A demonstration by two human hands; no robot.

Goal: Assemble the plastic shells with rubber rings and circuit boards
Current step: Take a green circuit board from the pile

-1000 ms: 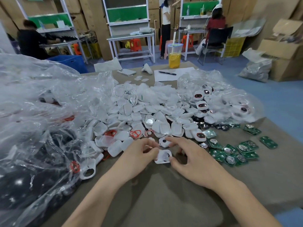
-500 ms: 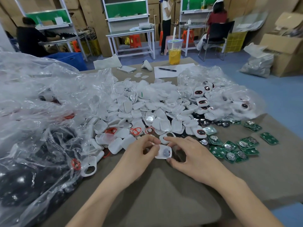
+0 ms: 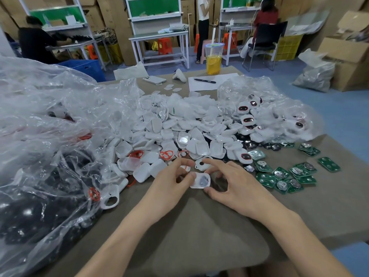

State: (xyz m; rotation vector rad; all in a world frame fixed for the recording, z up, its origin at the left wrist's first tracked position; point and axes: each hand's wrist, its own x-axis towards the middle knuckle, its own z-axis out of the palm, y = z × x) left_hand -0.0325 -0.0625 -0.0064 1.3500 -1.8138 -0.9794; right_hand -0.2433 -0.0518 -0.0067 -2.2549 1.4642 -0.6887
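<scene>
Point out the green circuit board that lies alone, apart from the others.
The circuit board farthest to the right, lying flat by itself with bare surface all round it. The other boards overlap in clusters closer to the right hand.

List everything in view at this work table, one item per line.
white shells: large pile, white, table centre
held shell: one, white, silvery disc inside, between both hands
rubber rings: several, red, pile's near edge
circuit boards: about a dozen, green, table right
windowed shells: several, white with dark windows, by the small bag
large bag: one, clear, left
small bag: one, clear, right rear
black parts: many, black, inside large bag
drink cup: one, clear, yellow drink, far edge
pen: one, black, on the white sheet
phone: one, white, far side
table: one, grey-brown cover
other people: three, at background benches
left hand: pinches the held shell's left edge
right hand: holds its right side
</scene>
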